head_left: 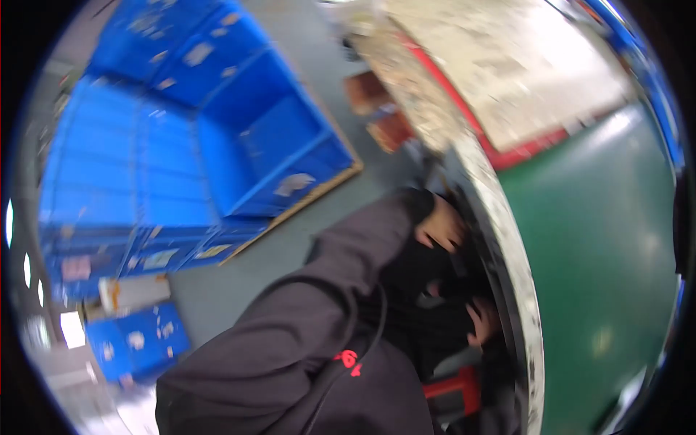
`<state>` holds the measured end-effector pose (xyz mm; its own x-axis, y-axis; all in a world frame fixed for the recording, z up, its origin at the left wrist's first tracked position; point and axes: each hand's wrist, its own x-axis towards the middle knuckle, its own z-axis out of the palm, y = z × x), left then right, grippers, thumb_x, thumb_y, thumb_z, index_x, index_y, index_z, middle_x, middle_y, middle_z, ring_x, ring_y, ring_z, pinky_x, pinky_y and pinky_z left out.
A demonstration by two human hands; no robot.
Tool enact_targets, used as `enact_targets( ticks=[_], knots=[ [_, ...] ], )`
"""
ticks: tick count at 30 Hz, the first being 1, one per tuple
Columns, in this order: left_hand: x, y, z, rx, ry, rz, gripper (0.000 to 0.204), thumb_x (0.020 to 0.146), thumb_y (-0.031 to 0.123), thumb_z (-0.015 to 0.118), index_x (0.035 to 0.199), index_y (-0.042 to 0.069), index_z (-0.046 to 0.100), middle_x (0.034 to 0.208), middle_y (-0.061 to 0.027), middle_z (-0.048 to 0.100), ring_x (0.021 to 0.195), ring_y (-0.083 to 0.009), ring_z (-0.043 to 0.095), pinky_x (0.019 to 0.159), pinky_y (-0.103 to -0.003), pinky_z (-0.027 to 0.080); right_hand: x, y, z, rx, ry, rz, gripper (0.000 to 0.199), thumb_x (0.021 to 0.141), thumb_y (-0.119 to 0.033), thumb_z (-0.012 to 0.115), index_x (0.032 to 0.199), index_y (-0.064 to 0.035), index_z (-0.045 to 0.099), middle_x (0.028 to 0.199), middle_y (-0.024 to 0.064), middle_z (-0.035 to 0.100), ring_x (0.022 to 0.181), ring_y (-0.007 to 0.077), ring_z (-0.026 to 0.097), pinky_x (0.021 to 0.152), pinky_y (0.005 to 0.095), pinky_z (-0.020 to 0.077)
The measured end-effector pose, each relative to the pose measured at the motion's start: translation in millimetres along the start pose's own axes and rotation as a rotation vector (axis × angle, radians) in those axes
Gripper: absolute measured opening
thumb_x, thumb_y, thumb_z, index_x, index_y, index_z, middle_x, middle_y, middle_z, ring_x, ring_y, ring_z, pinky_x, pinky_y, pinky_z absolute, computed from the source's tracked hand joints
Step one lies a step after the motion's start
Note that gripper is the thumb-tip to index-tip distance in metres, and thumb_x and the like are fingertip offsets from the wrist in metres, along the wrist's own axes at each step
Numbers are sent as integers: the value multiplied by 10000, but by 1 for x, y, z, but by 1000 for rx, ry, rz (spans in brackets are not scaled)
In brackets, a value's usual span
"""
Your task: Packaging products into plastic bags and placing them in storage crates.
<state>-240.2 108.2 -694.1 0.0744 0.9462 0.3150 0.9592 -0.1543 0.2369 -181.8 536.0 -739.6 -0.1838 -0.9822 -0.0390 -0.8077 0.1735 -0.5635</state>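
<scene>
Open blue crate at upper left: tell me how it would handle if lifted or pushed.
The open blue crate would probably stay stiff, since its walls stand straight. It may be light for its size, as no load shows inside. Its smooth-looking sides could feel slippery.

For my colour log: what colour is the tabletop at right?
The tabletop is green; head view.

black clothing point(442, 330) over lap, around 5 o'clock from centre: dark, matte, folds blurred. left hand point(440, 226) at 3 o'clock and right hand point(483, 323) at 4 o'clock, both against or just over it; contact unclear. table point(594, 290) just beside hands, toward 3 o'clock: flat green top, scuffed pale edge curving from 2 to 5 o'clock.
</scene>
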Motion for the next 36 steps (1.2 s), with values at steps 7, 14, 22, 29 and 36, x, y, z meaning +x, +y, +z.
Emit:
enact_targets(
  ticks=[7, 14, 22, 29, 36],
  knots=[
    [-27, 24, 0, -54, -367, -313, 814, 603, 499, 601, 1247, 14, 491, 1211, -251, 527, 1158, -429, 505, 1042, -530, 373, 28, -13, 3, 34, 16, -51, 906, 648, -370, 681, 1442, -55, 378, 1451, 251, 354, 1327, 420, 370, 1087, 532, 325],
    [4, 25, -14, 76, -194, -206, 690, 604, 489, 574, 1091, 2, 525, 1053, -219, 555, 1023, -391, 542, 949, -491, 423, 8, -61, -22, -137, 33, 60, 764, 649, -344, 672, 1320, -38, 471, 1339, 236, 435, 1267, 411, 421, 1065, 504, 369],
    [0, 35, -14, 33, -329, -336, 749, 621, 533, 526, 1144, -3, 520, 1126, -250, 552, 1096, -427, 528, 993, -507, 405, 5, -77, -19, -144, 119, 92, 756, 627, -316, 672, 1304, -37, 481, 1320, 229, 457, 1246, 407, 442, 1064, 492, 379],
    [2, 35, -13, 62, -284, -319, 690, 614, 512, 534, 1082, 6, 520, 1086, -233, 553, 1068, -419, 534, 965, -502, 420, 8, -72, -21, -127, 116, 86, 758, 628, -311, 667, 1310, -40, 478, 1322, 228, 460, 1248, 407, 441, 1060, 491, 384],
    [-5, 30, -4, 24, -199, -257, 639, 598, 447, 582, 1060, 10, 520, 1029, -216, 544, 1014, -406, 548, 909, -517, 444, 9, -62, -20, -91, 33, 123, 793, 613, -321, 660, 1336, -52, 477, 1391, 242, 419, 1289, 420, 405, 1092, 512, 341]
  ],
)
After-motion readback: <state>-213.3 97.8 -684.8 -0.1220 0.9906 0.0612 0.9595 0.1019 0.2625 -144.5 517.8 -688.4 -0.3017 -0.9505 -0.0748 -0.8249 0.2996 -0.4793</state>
